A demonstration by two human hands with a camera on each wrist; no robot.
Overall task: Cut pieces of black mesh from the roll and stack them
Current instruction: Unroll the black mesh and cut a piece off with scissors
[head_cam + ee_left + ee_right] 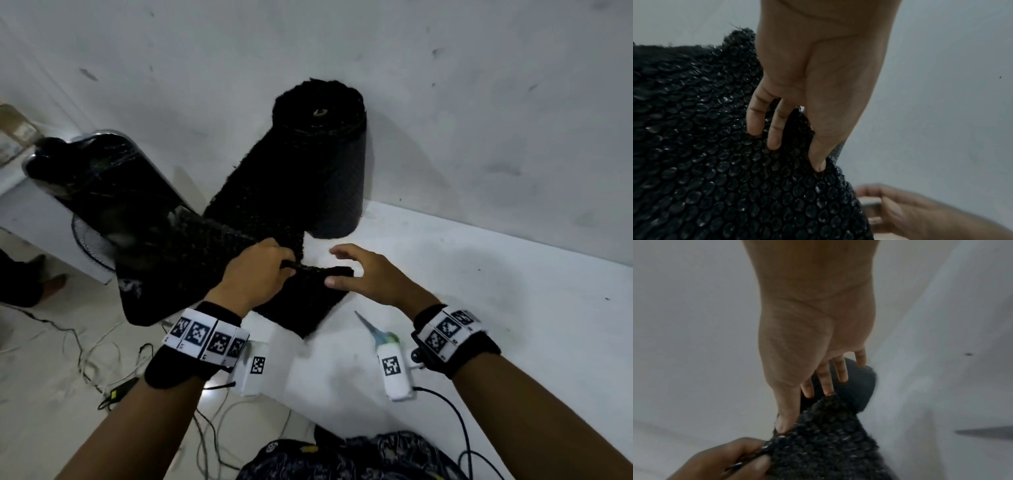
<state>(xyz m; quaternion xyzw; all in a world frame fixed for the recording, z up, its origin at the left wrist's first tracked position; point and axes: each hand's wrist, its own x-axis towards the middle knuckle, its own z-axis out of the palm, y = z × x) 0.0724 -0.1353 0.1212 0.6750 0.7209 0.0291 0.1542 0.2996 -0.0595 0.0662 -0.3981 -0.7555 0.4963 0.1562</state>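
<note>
Head view: the roll of black mesh (322,154) stands upright against the wall on the white counter (479,274), its loose strip (260,219) running toward the person; the left hand (260,274) pinches the strip's edge, the right hand (370,274) spread just beside it, scissors (373,330) nearby

Left wrist view – fingers (774,129) curl into mesh

Right wrist view – fingers (828,378) straight, thumb touching mesh

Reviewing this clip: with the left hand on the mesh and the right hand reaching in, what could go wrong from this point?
1. The roll stands on end against the wall; tugging the mesh the left hand grips might tip it.
2. The scissors lie just under the right wrist, so the open right hand may brush the blades.
3. The stack of cut pieces lies near the table edge and could slide off.
</note>
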